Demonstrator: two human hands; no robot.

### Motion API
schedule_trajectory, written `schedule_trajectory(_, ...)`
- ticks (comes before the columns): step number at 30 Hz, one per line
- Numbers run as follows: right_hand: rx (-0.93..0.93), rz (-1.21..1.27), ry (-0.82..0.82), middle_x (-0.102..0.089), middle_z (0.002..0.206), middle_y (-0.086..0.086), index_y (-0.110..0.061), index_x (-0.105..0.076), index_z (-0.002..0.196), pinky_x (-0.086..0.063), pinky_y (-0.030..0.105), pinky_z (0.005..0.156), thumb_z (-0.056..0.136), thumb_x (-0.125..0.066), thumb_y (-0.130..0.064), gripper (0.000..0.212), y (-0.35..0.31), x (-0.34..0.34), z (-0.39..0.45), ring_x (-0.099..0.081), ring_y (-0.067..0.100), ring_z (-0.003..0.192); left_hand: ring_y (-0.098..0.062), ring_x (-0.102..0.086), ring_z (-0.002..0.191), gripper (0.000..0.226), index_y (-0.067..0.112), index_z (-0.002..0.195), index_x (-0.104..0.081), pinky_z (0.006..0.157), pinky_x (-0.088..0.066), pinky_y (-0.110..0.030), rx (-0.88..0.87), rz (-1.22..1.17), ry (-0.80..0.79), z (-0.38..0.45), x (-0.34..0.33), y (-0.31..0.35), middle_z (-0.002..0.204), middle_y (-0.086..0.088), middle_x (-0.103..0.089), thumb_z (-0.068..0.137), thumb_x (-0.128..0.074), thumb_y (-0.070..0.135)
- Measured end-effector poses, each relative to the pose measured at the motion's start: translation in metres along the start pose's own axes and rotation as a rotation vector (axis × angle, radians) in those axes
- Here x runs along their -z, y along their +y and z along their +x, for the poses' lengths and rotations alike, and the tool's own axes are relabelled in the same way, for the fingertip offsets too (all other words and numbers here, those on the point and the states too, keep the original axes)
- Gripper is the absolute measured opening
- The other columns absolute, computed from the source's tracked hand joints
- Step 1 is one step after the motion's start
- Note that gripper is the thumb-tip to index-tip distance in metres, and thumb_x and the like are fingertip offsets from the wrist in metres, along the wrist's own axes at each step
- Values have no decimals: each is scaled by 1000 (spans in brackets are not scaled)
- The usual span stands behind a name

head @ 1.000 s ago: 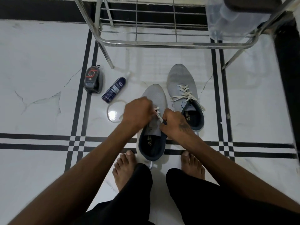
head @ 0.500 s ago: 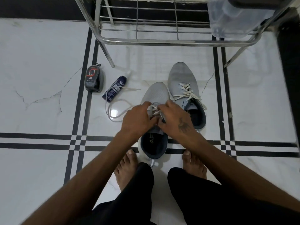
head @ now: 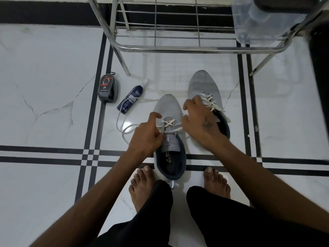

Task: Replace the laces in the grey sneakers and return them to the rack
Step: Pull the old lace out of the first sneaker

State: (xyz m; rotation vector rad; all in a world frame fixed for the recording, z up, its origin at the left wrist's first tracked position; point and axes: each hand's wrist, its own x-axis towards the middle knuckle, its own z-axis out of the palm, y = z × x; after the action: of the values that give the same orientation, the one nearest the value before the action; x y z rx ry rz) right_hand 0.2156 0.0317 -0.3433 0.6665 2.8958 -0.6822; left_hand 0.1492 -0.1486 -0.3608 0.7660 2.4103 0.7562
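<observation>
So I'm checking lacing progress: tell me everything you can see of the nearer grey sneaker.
The nearer grey sneaker stands upright on the white floor, toe pointing at the rack, heel between the bare feet. Knit-looking upper, dark lining, pale sole. Its white lace crosses only the front eyelets; the loose end trails left. The left hand pinches the lace.

Hands parted over the near sneaker (head: 170, 111), right hand (head: 200, 120) lifted off with fingers spread, lace (head: 169, 123) crossing now exposed
</observation>
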Motion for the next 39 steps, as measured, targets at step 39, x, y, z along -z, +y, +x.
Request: schedule_trajectory(39,461,-253,-267,-63,102,5,-16,-64,103,-38,34,75,90,-67,-37,25,-28,-34,11,-51,25,103,-10,-67,68,63,27,136,-34,64,-49,-29,78,-127,-41,-9,4,-8,74,6,-67,87,-71,15)
